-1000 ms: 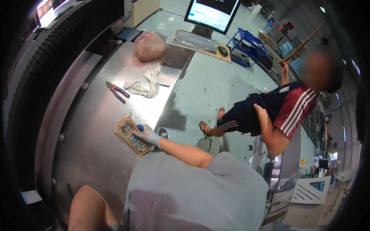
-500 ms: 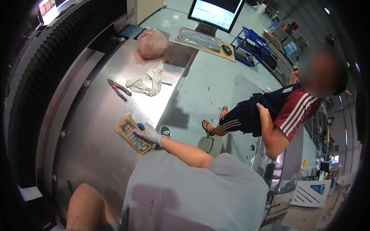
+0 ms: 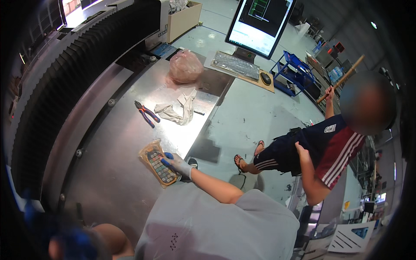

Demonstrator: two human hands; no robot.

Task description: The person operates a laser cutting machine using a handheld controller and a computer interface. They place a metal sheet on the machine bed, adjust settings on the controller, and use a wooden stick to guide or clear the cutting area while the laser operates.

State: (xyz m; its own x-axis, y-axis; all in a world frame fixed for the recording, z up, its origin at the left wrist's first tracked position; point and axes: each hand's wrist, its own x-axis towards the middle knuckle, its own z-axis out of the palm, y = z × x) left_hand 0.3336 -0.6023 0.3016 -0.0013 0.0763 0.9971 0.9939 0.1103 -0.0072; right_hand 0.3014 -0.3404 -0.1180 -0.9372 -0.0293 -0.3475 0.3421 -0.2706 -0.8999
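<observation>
A yellow handheld keypad controller (image 3: 163, 168), wrapped in clear plastic, lies tilted on the metal table. My right hand (image 3: 177, 164), in a grey glove with blue fingertips, grips its right side, fingers bent over the keys. At the lower left, close to the camera, my left hand (image 3: 73, 242) is a blue-gloved blur, its fingers smeared by motion. Beyond the controller sit pliers (image 3: 147, 114) with dark blue and orange handles. Beside them lies a crumpled pair of off-white cloth gloves (image 3: 180, 110), with a pink plastic bundle (image 3: 185, 66) farther back.
A black bellows cover (image 3: 65, 78) runs along the left. A monitor (image 3: 260, 26), a covered keyboard (image 3: 236, 65) and a mouse (image 3: 265, 78) stand past the table (image 3: 112, 160). At the right, a person (image 3: 316, 143) in sandals holds a wooden stick (image 3: 342, 78); behind is a blue cart (image 3: 292, 71).
My left hand has come into view, blurred, at the lower left. The whole view has shifted. The person has raised a stick into sight. My right hand stays on the controller.
</observation>
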